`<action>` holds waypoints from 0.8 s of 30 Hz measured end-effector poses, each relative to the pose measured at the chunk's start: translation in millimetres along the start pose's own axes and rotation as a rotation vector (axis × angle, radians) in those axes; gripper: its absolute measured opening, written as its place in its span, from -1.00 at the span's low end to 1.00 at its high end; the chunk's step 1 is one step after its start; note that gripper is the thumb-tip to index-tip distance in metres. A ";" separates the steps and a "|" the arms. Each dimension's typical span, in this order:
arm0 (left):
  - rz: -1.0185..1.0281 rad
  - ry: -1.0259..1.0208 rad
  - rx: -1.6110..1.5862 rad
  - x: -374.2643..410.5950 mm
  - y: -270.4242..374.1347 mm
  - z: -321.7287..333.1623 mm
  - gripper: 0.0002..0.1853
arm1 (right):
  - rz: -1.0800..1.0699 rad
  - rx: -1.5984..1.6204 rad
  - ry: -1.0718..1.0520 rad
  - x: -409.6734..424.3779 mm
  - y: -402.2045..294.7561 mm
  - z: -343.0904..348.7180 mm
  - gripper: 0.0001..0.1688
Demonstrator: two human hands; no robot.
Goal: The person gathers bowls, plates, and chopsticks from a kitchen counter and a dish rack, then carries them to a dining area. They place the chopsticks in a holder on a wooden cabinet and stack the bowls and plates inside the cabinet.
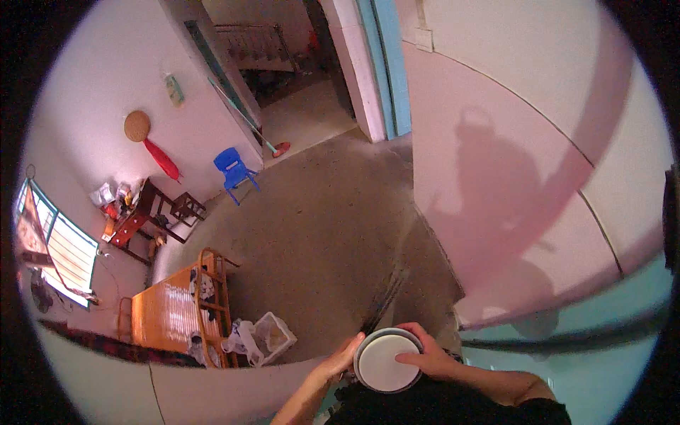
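A round white plate or lid (385, 364) lies inside or on top of a grey-rimmed round bowl or pan (363, 344), close to my body at the bottom of the view. My left hand (348, 355) grips the bowl's left side, its fingers partly hidden beneath. My right hand (427, 355) holds the right side, with one finger or the thumb laid over the white surface. What lies under the white piece is hidden.
A wooden bench (164, 305) and a white bin (287, 340) with plastic bags stand at lower left. Farther off are a blue chair (234, 169), a desk (130, 226), a stool (187, 207) and a mop (241, 110) by the doorway. A pink wall (441, 159) rises on the right.
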State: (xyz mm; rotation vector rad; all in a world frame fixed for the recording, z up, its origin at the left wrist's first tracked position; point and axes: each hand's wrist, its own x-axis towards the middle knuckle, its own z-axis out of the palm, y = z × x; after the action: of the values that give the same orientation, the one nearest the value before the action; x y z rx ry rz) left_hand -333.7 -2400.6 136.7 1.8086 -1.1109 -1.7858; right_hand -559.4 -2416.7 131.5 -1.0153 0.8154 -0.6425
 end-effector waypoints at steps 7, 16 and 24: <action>-0.241 0.199 -0.341 142.5 50.5 -77.8 -0.33 | 0.100 -0.047 -0.242 216.3 -53.0 -69.7 -0.27; -0.053 0.214 -0.633 350.4 253.5 -252.7 -0.31 | -0.065 -0.081 -0.202 514.4 -187.1 -124.0 -0.32; 0.056 -0.179 -0.246 558.8 412.9 -347.6 -0.41 | -0.042 0.042 0.174 664.6 -276.1 -212.1 -0.34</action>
State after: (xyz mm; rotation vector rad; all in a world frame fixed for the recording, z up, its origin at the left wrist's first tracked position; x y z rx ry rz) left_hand -176.6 -3161.0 112.2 1.4864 -0.9458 -1.9843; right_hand -396.0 -3149.0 132.6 -0.9496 0.9301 -0.7891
